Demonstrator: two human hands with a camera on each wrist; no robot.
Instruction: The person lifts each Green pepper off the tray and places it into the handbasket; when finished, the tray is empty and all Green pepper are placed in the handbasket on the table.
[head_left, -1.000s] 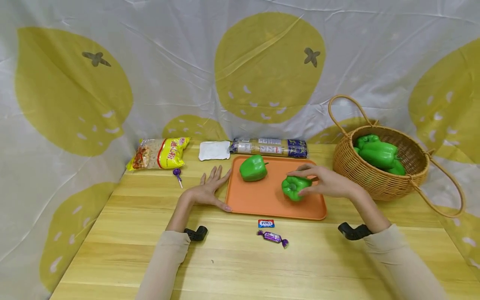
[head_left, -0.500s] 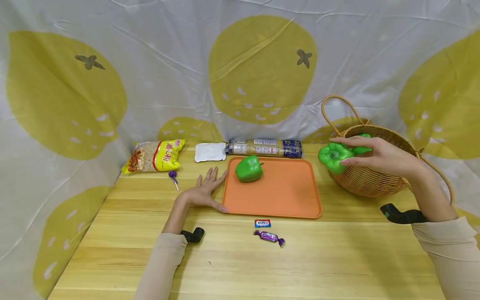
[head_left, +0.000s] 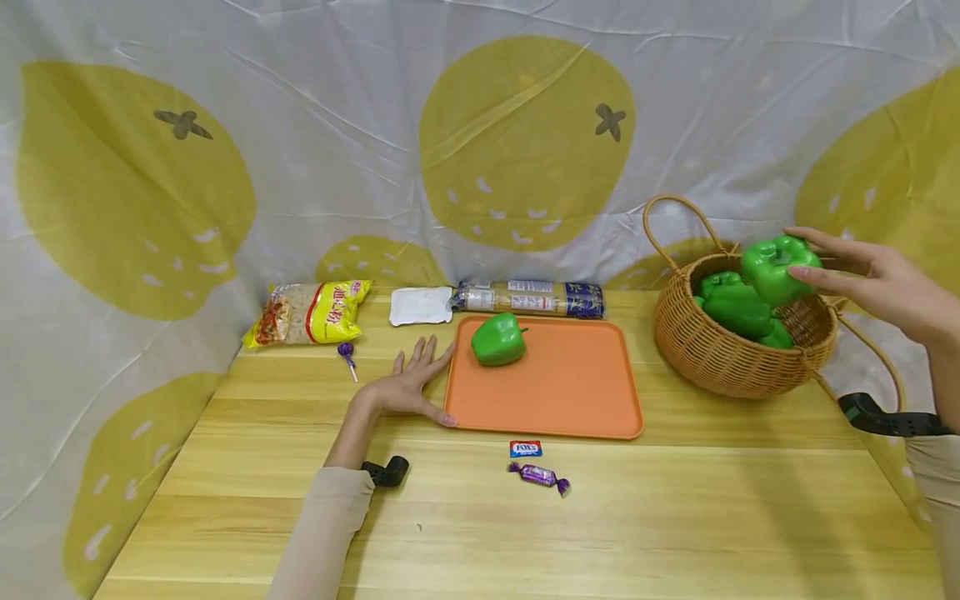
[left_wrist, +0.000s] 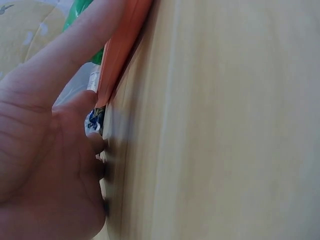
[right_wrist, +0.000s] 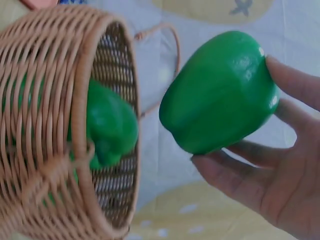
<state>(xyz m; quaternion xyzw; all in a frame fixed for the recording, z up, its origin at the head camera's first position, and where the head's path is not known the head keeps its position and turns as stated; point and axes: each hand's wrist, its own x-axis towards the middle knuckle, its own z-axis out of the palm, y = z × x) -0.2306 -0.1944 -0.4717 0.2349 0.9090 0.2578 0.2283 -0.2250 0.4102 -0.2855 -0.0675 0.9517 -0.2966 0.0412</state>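
My right hand (head_left: 885, 279) grips a green bell pepper (head_left: 778, 271) between thumb and fingers, holding it over the right part of the wicker basket (head_left: 727, 367). In the right wrist view a gap shows between the held pepper and the basket's rim. Several green peppers (head_left: 735, 308) lie inside the basket. My left hand (head_left: 405, 390) rests with spread fingers at the left edge of the orange tray (head_left: 562, 392), thumb at its near corner and index finger at its left side. Another green bell pepper (head_left: 498, 340) lies on the tray's far left part.
Behind the tray lie a long clear noodle pack (head_left: 528, 298) and a white packet (head_left: 422, 306). A yellow food bag (head_left: 311, 312) and a purple lollipop (head_left: 346, 352) are at the left. Two wrapped candies, one red and blue (head_left: 525, 448), one purple (head_left: 538, 475), lie before the tray.
My right hand has lifted the bell pepper off the tray and carried it rightward to above the basket. The left hand has stayed at the tray's edge.
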